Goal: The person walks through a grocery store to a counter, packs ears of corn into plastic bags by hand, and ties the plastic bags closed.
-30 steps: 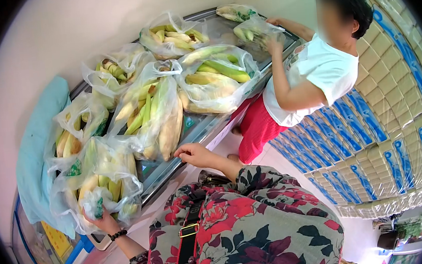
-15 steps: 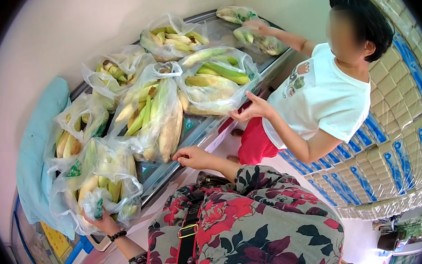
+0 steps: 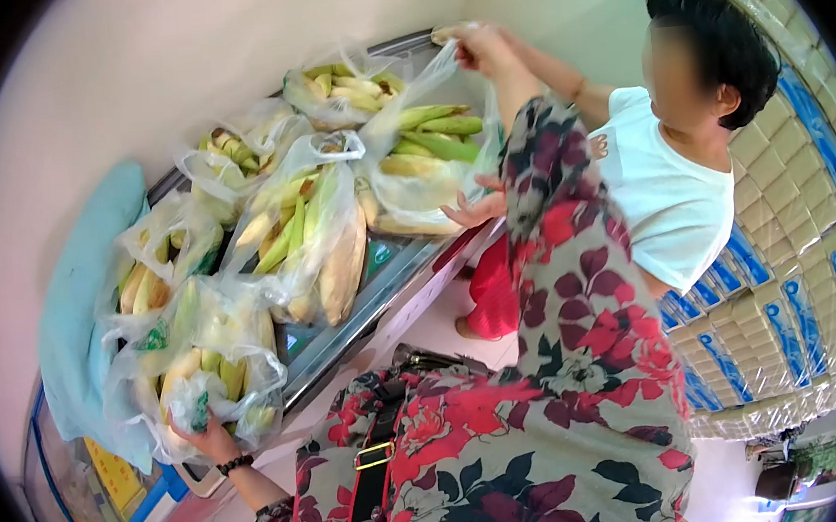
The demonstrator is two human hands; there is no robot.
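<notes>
My left hand (image 3: 207, 437) is closed round a crumpled plastic bag (image 3: 192, 404) with green print, against the front bag of corn (image 3: 230, 327). At the far right end of the row, my right hand (image 3: 487, 50) is raised and grips the top of a clear plastic bag (image 3: 435, 165). Green and pale ears of corn show inside it, and its side is stretched upward. Between my hands stands another tall bag of corn (image 3: 296, 227) with its handles up. Part of my right hand's fingers is hidden by the plastic.
Several more corn bags (image 3: 343, 89) stand along the glass-topped counter (image 3: 335, 338). A co-worker in a white shirt (image 3: 669, 179) stands on the right, an open hand (image 3: 478, 204) beside the gripped bag. Light-blue cloth (image 3: 93, 299) lies at the left; wrapped packs (image 3: 783, 229) are stacked behind.
My right hand has gone from the counter's front edge up to the far-right corn bag and pulled its top upward. My left hand stays in place. The co-worker's arms have shifted slightly.
</notes>
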